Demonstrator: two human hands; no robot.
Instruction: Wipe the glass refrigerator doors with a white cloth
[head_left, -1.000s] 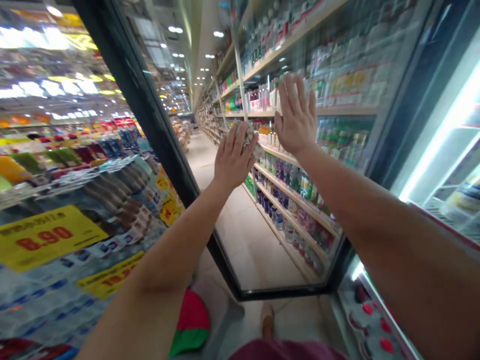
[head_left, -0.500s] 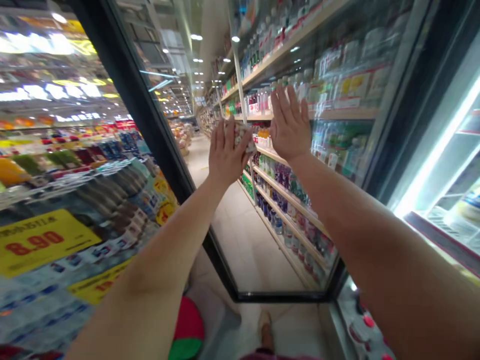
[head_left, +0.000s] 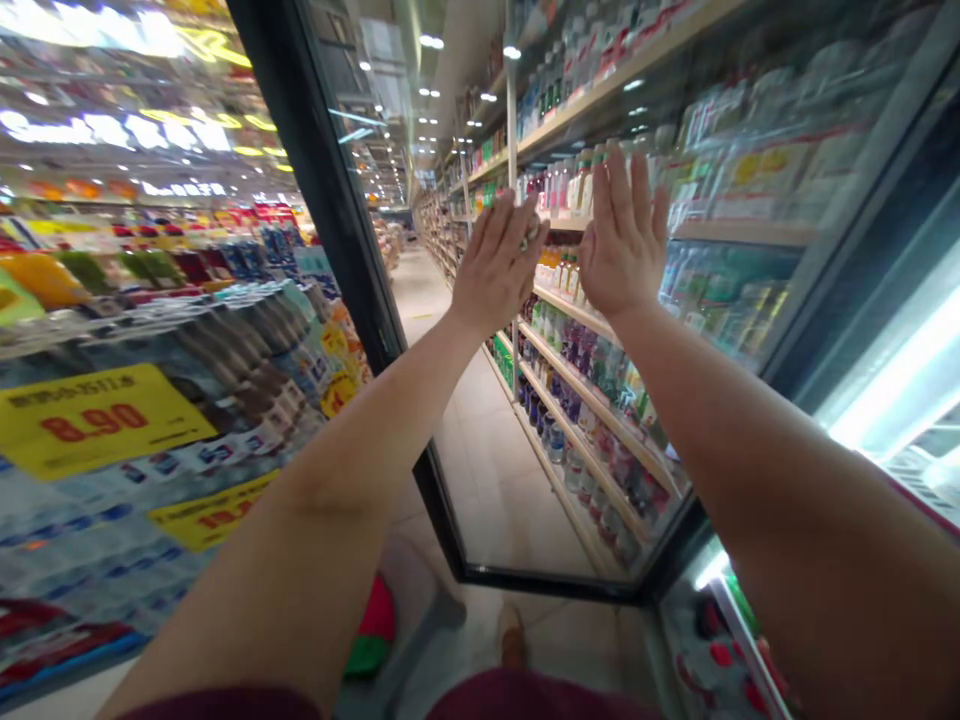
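A glass cooler door with a black frame stands open in front of me. My left hand lies against its glass with a pale, crumpled cloth under the palm and fingers. Only a small speckled part of the cloth shows beside the fingers. To its right, my right hand rests flat on the same glass, fingers stretched out, holding nothing.
Shelves of bottles show through the glass. On the left are stacked packs of goods with a yellow price sign. A grey container with a red and green part stands near my feet. The lit cooler interior is at right.
Both hands have shifted right and slightly up in view as the view turned a little. Less of the cloth shows now, mostly covered by my left hand.
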